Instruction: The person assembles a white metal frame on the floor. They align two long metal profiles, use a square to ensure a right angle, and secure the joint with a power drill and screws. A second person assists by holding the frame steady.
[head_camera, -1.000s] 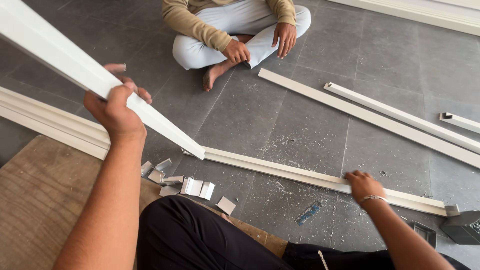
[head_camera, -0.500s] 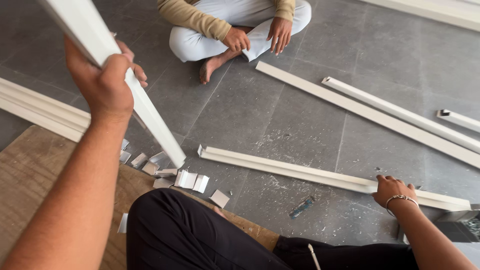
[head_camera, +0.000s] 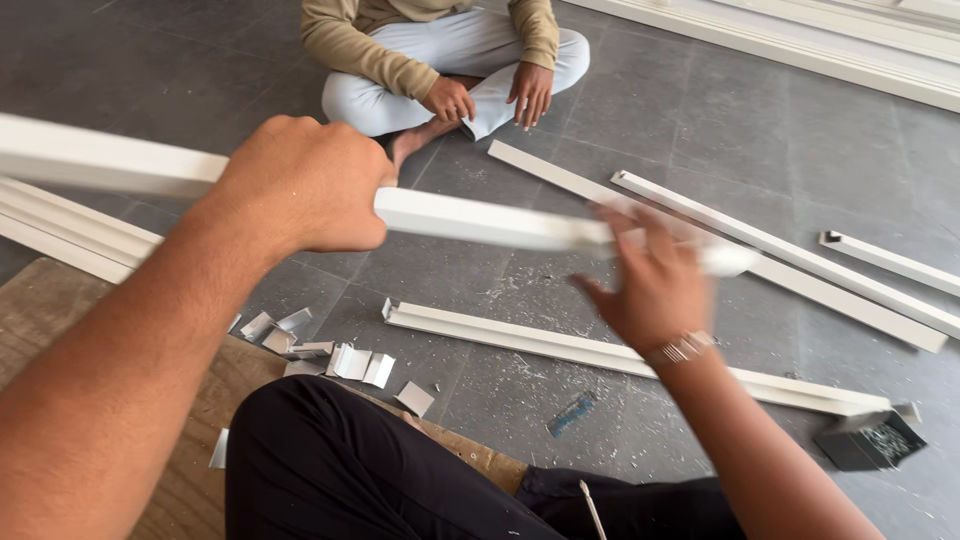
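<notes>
My left hand (head_camera: 305, 185) grips a long white plastic channel strip (head_camera: 480, 220) and holds it level above the floor, across the view. My right hand (head_camera: 650, 280) is raised and blurred, fingers spread, right at the strip's far end; whether it touches the strip is unclear. Below them a second white channel (head_camera: 600, 350) lies on the grey tiled floor. My dark-trousered leg (head_camera: 350, 470) fills the bottom of the view.
Another person sits cross-legged (head_camera: 450, 60) at the top. More white strips (head_camera: 800, 250) lie to the right and at the left (head_camera: 70, 230). Several small white offcuts (head_camera: 340, 360) lie beside a wooden board (head_camera: 60, 310). A small black box (head_camera: 870, 440) sits at the right.
My left hand swung the strip from steeply raised down to level. My right hand left the floor channel and rose toward the strip's end.
</notes>
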